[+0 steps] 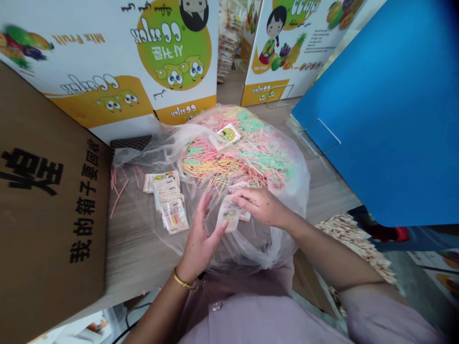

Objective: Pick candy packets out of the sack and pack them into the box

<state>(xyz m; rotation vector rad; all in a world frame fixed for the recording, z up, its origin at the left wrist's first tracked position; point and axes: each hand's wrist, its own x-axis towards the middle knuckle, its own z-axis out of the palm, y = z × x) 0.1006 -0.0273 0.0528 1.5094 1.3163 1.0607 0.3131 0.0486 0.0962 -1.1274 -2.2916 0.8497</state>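
Pinched between thumb and fingers, one small clear sachet (229, 214) is in the right hand (263, 205), whose grip is closed on it. Left hand (201, 234) is spread wide, with its thumb at the near edge of this sachet; it has no firm hold on anything.

Counting the clock from the held sachet, loose stick candies (215, 165) in pink, green and yellow lie at 12 o'clock, inside a big transparent plastic bag (303, 186). On them rests a printed packet (229, 134) with a green cartoon face. At 9 o'clock is an overlapping row of filled sachets (174, 217); farther that way, a brown carton (53, 157) reads "我的箱子要回收" in black.

At 11 o'clock, a white carton (107, 57) shows upside-down "Mix Fruit" and a brand beginning with "CC". At 1 o'clock, another fruit-printed carton (304, 52) carries "Mix Fruit" too. At 2 o'clock is a plain blue panel (387, 110).
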